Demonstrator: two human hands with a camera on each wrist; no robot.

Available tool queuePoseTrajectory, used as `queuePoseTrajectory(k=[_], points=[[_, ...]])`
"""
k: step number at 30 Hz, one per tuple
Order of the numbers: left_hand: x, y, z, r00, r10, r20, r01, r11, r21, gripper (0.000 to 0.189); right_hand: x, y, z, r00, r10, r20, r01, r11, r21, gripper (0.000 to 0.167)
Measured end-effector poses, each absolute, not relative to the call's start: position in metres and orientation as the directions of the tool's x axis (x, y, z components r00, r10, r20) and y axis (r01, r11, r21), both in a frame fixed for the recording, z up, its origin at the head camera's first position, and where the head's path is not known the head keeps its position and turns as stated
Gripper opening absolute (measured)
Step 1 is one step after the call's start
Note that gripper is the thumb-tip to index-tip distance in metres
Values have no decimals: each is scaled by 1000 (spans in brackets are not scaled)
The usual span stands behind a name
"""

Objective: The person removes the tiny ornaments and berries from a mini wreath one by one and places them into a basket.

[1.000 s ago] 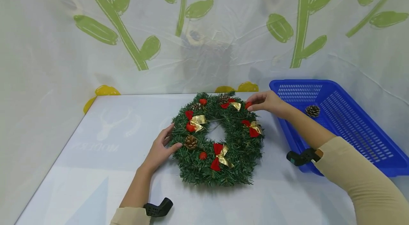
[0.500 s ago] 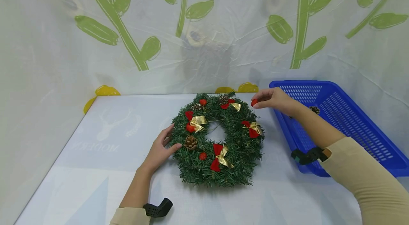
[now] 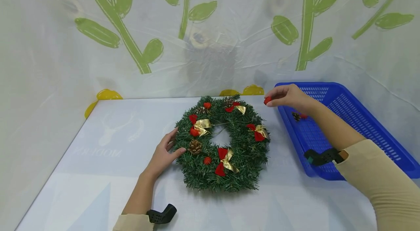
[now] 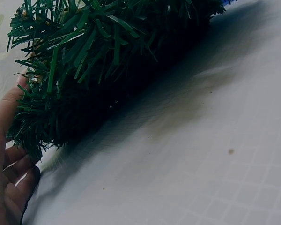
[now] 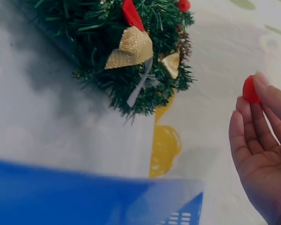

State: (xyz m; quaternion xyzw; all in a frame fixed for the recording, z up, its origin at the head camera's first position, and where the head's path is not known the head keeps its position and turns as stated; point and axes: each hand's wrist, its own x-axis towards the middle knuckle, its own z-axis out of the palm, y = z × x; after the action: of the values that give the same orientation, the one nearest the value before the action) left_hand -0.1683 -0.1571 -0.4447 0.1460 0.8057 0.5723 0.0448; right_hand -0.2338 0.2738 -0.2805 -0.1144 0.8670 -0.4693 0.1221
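A green Christmas wreath (image 3: pixel 244 161) lies on the table, dressed with red-and-gold bows (image 3: pixel 225 161), pine cones (image 3: pixel 195 146) and small red balls (image 3: pixel 207 160). My left hand (image 3: pixel 163 155) grips its left edge, thumb on top; in the left wrist view the fingers (image 4: pixel 23 180) curl at the wreath's underside. Thumb and fingertips of my right hand (image 3: pixel 293 98) pinch a red ball (image 3: pixel 267 100), held up between the wreath and the basket. The right wrist view shows this red ball (image 5: pixel 250 89) at the fingertips, apart from the wreath.
At the right stands a blue plastic basket (image 3: pixel 377 125) with slotted walls. A pine cone (image 3: pixel 296 116) and a red piece (image 3: pixel 303 116) lie in it, partly behind my right arm. A white sheet with printed flowers (image 3: pixel 226 52) hangs behind the table.
My right hand has drawn away from the wreath's upper right edge, rightward toward the basket, with the red ball still pinched. The left hand and the wreath have stayed in place.
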Motion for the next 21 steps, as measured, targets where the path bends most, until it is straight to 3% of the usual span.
queuePoseTrajectory(k=[21], points=[[-170, -158, -446, -954, 288, 84, 175, 305, 936, 75, -231, 309, -271, -976, -184, -115, -32, 645, -763, 34]])
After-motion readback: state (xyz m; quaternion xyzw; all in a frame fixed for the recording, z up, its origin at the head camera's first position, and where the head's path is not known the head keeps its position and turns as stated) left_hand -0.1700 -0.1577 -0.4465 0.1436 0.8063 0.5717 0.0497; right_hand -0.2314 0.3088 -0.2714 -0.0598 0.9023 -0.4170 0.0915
